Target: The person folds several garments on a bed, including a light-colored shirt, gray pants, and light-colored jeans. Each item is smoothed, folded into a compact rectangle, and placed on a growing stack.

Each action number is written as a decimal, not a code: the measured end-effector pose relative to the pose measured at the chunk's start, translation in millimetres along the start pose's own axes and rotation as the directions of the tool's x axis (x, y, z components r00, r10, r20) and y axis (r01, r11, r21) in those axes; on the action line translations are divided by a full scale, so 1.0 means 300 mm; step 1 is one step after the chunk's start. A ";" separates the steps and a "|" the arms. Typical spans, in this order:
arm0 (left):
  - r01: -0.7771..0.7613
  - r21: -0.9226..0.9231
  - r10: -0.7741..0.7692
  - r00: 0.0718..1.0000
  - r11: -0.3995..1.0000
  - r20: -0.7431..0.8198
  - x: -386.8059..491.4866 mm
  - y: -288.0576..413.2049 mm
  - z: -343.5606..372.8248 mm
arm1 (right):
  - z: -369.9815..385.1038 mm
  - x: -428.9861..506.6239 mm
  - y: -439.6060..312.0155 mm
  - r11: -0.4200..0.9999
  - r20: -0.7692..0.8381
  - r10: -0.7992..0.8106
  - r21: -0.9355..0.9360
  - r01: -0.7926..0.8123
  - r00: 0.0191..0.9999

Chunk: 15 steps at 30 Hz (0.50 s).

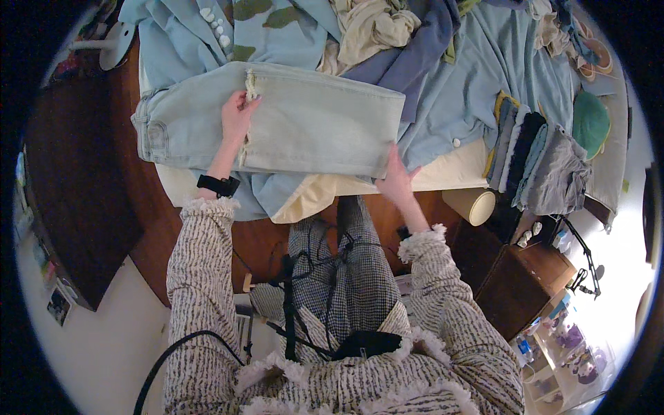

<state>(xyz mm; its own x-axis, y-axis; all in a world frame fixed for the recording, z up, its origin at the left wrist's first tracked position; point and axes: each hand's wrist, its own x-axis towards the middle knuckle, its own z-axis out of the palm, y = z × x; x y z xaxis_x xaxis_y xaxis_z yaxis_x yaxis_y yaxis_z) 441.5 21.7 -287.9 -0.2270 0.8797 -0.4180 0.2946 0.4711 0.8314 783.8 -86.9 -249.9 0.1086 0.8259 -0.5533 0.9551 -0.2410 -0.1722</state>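
Pale blue denim jeans [321, 122] lie folded lengthwise across the bed in front of me, waistband at the left. One leg's frayed hem is turned back over the upper part. My left hand [238, 114] pinches this frayed edge between thumb and fingers. At the right end, my right hand [398, 174] rests on the lower corner of the folded denim, thumb spread; whether its fingers grip the cloth is hard to tell. Beneath lies rumpled light blue bedding [456, 98] with a cream underside.
Crumpled cream clothing [376, 26] and a slate-blue garment [410, 67] lie beyond the jeans. A row of folded clothes [524, 150] stands at the right, beside a green cap [591, 124]. Below the bed's edge are a cream cylindrical bin [474, 206] and a brown wooden cabinet [524, 285].
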 end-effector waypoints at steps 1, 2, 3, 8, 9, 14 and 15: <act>-0.142 0.346 0.207 0.966 0.927 -0.157 -0.023 0.025 0.005 | -0.045 0.024 0.003 0.993 0.094 0.079 0.080 -0.087 0.992; -0.150 0.683 0.423 0.870 0.715 -0.252 -0.053 0.054 0.023 | -0.090 0.074 0.007 0.959 -0.032 0.081 0.276 -0.069 0.996; -0.067 0.907 0.668 0.699 0.416 -0.255 -0.087 0.086 0.060 | -0.127 0.134 0.007 0.887 -0.089 0.167 0.449 -0.110 0.982; -0.699 0.585 0.556 0.701 0.411 0.448 -0.370 0.178 0.438 | -0.199 0.367 0.018 0.758 -0.446 -0.353 0.379 0.531 0.822; -0.728 0.592 0.606 0.655 0.346 0.451 -0.405 0.177 0.510 | -0.201 0.392 0.017 0.817 -0.352 -0.323 0.365 0.447 0.878; -0.656 0.633 0.485 0.745 0.410 0.458 -0.434 0.110 0.649 | -0.246 0.466 0.032 0.902 -0.017 -0.338 0.278 0.330 0.941; -0.668 0.636 0.499 0.731 0.386 0.466 -0.429 0.096 0.648 | -0.263 0.485 0.043 0.862 0.017 -0.441 0.285 0.419 0.897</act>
<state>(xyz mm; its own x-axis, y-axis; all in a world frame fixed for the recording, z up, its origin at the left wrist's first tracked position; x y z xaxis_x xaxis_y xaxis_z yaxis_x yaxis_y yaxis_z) 659.7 -65.1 -281.2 0.4135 0.9084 -0.0616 0.8556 -0.3646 0.3675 833.6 70.3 -268.2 -0.3288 0.8386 -0.4343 0.7907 -0.0070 -0.6122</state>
